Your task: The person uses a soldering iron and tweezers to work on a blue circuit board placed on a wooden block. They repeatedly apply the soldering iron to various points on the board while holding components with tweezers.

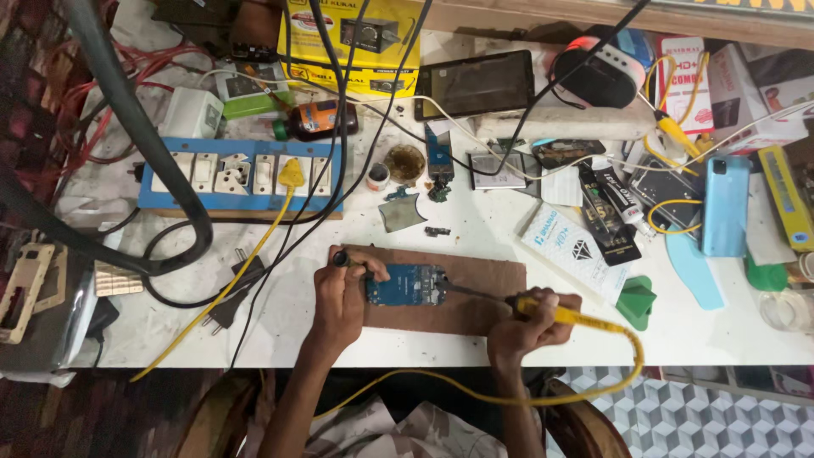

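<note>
Head view shows a brown board lying on the white desk; a blue circuit board rests on its left part. Left hand, at the board's left edge, pins the circuit board, its grip also closed on a small dark tool. Right hand, at the board's right edge, has its grip closed around a yellow soldering iron, tip pointing toward the circuit board. Behind the board sits a blue switch strip
</note>
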